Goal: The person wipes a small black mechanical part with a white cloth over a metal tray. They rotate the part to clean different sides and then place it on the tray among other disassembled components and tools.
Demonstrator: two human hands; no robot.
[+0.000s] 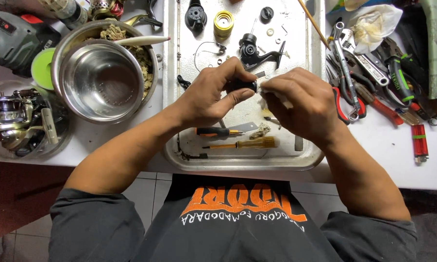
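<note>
We see the left hand (211,94) pinching a small black part (243,86) between thumb and fingers, over the metal tray (315,58). Its long axis lies about level, pointing toward the right hand (303,104). The right hand grasps a white cloth (272,92) and presses it against the end of the part. Below the hands lie two screwdrivers (218,131); a steel bowl (102,82) stands left of them.

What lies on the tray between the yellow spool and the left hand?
In the head view, a bent wire bail on the tray, between yellow spool and left hand.
</note>
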